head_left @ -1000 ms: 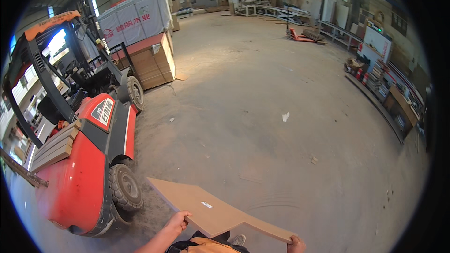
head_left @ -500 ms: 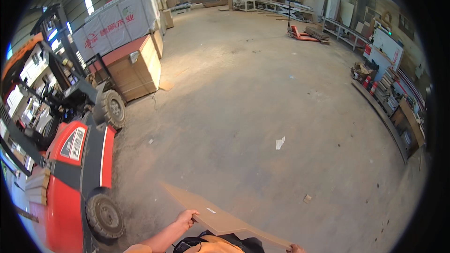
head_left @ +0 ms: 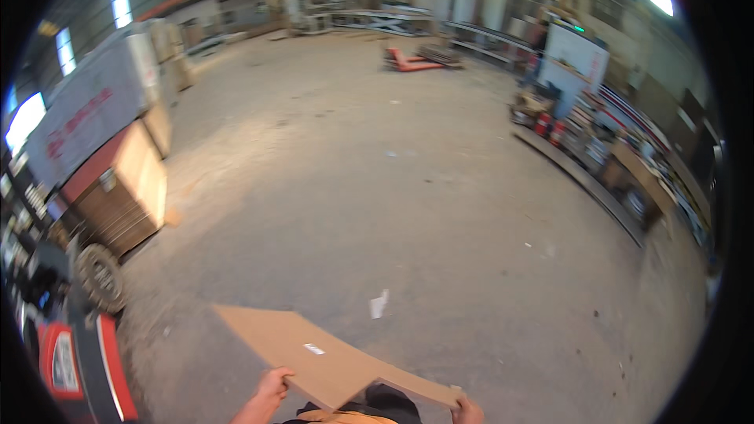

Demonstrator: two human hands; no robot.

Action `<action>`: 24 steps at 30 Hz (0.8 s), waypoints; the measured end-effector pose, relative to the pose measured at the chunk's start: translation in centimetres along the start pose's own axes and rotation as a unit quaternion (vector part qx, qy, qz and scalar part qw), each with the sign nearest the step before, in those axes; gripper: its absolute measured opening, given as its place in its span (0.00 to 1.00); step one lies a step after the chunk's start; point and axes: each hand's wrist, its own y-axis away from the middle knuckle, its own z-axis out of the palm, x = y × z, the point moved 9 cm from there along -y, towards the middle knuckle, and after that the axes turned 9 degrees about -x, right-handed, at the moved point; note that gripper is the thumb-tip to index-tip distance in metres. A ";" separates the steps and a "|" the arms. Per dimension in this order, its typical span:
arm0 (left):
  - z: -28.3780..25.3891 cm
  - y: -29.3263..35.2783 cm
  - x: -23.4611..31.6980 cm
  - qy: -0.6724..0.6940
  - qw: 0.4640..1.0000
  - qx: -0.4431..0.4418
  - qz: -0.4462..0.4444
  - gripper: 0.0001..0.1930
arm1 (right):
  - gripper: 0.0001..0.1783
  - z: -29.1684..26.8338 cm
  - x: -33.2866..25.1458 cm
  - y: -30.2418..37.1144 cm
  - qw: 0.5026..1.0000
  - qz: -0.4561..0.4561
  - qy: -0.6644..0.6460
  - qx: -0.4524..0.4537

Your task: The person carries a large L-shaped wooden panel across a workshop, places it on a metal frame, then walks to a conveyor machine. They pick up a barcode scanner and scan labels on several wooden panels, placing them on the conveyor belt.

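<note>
A flat brown board (head_left: 306,328) with a small white label and a cut-out along its near edge spans the space before my body. My left hand (head_left: 273,386) is closed on its near left edge, thumb lying on top. At the narrower right end, my right hand (head_left: 468,410) grips the board's corner. The board is held in the air above the concrete floor, tilted, its far left corner pointing forward. The undersides of both hands are hidden.
A red and black forklift (head_left: 78,353) stands at left, beside a stack of wooden sheets (head_left: 133,188). White paper scrap (head_left: 379,304) lies on the floor ahead. An orange pallet jack (head_left: 412,61) is farther off. Clutter and fire extinguishers (head_left: 550,127) line the right side.
The view has swung to the right and moved forward, so the forklift slides off left. The board shows more of its top face and stays in both hands.
</note>
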 end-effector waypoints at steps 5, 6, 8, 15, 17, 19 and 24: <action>5.5 -7.3 8.1 0.085 0.996 -0.035 -0.010 0.06 | 0.13 -7.2 -2.3 -18.9 0.995 -0.072 0.032 0.061; 5.8 -9.1 9.0 0.089 0.996 -0.003 -0.033 0.06 | 0.13 -7.4 -2.1 -22.7 0.998 -0.052 0.035 0.026; 7.4 -13.2 11.2 0.107 0.993 0.001 -0.050 0.07 | 0.14 -7.8 -3.1 -29.3 0.996 -0.080 0.049 0.002; 18.0 -28.4 22.4 0.102 0.992 0.035 -0.071 0.06 | 0.11 -9.2 -2.7 -48.9 0.996 -0.026 0.075 -0.043; 22.7 -31.8 27.2 0.075 0.992 0.014 -0.101 0.05 | 0.11 -10.4 -1.5 -52.9 0.994 0.037 0.084 -0.059; 27.8 -34.8 32.9 0.056 0.993 -0.014 -0.105 0.06 | 0.10 -13.0 -1.6 -56.4 0.999 0.024 0.040 0.000; 41.3 -41.6 46.8 -0.023 0.996 -0.060 -0.056 0.07 | 0.14 -16.1 1.7 -65.0 0.990 0.123 -0.005 0.070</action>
